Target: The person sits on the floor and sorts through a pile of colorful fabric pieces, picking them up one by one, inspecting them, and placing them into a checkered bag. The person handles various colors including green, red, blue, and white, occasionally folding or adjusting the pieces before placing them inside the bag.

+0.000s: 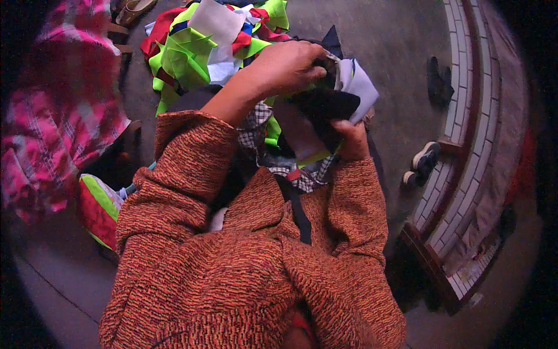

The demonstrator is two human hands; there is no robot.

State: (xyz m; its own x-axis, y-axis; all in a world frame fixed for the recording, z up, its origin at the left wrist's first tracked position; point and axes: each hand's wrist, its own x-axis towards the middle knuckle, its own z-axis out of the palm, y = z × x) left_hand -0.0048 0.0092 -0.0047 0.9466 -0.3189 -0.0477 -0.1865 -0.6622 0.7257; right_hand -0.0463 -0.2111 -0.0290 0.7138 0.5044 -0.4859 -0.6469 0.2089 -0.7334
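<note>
Right hand (353, 136) looks clamped on a lavender cloth piece (362, 87), with a black cloth piece (330, 106) just beside its thumb. Left hand (297, 65) is curled by the top edge, but I can't tell if those fingers are pinching. Checkered cloth (256, 118) is below the fingers, a fabric scrap heap (187, 55) beyond them. Imo, anchor one edge firmly; loose layers could bunch.

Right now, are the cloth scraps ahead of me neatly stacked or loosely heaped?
Loosely heaped: the cloth scraps overlap at odd angles, their corners sticking out.
</note>
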